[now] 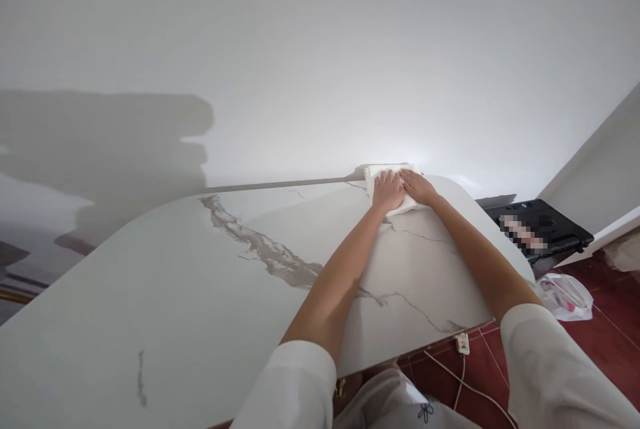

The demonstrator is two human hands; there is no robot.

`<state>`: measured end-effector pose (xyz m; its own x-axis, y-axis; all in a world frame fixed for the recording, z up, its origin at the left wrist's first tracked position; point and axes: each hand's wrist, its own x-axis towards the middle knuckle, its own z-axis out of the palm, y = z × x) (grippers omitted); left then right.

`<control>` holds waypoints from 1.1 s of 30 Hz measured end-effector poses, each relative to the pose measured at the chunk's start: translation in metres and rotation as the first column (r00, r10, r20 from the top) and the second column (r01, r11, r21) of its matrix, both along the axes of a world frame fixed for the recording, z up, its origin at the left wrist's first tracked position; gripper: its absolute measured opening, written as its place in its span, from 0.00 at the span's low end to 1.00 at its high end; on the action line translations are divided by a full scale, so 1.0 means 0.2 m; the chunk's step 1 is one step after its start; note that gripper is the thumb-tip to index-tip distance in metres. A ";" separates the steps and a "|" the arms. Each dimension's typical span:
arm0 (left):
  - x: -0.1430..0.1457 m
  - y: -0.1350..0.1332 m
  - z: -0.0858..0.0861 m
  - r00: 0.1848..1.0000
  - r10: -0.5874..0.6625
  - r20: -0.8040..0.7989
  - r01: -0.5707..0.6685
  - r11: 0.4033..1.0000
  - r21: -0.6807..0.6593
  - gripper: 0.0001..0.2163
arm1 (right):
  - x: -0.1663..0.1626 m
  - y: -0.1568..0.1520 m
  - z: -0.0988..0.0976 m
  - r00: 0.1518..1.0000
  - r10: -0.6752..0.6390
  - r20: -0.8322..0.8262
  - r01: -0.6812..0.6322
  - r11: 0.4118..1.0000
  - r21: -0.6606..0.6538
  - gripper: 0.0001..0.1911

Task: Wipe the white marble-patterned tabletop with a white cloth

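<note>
A folded white cloth (409, 205) lies at the far edge of a white table (190, 322) with grey marbled veins, close to the wall. My left hand (389, 192) presses down on the cloth's middle, fingers stretched forward and slightly apart. Beside it, my right hand (418, 187) rests on the cloth's right part with its fingers extended flat, their tips near the left hand. The underside of both hands is hidden. Both arms reach straight out across the tabletop.
A white wall (320, 69) rises right behind the table. To the right are a black case-like object (563, 226), partly blurred, and a plastic bag (567, 297) on the red tiled floor (613, 312). A white power socket (463, 344) with cable hangs by the near edge.
</note>
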<state>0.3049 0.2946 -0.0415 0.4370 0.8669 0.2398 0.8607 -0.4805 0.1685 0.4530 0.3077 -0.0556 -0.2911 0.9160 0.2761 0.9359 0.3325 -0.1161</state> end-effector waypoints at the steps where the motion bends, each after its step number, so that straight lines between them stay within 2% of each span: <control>1: -0.01 -0.02 0.00 1.000 -0.002 0.004 0.002 1.000 0.001 0.25 | -0.01 -0.02 0.00 1.000 0.003 0.011 -0.004 1.000 0.004 0.28; 9: -0.04 -0.31 0.01 1.000 -0.008 0.018 0.008 1.000 0.010 0.25 | -0.01 -0.28 -0.03 0.997 0.072 -0.031 -0.071 0.997 0.040 0.28; 18: -0.07 -0.66 0.03 0.999 -0.038 -0.005 0.038 0.999 -0.025 0.26 | -0.03 -0.67 0.00 0.999 0.039 -0.002 -0.039 0.999 -0.008 0.29; 26: -0.14 -1.00 0.05 0.996 -0.082 0.016 0.083 0.995 -0.060 0.27 | -0.09 -1.05 0.02 0.997 0.079 0.015 -0.080 0.997 0.017 0.29; 33: -0.21 -1.19 0.07 0.990 -0.133 0.055 0.139 0.982 -0.128 0.28 | -0.16 -1.29 0.05 0.998 0.053 0.041 -0.054 0.998 0.016 0.28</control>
<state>0.2630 0.0557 -0.0272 0.5438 0.8255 0.1511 0.7788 -0.5635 0.2758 0.4215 0.0502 -0.0447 -0.3511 0.8939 0.2786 0.9206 0.3839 -0.0719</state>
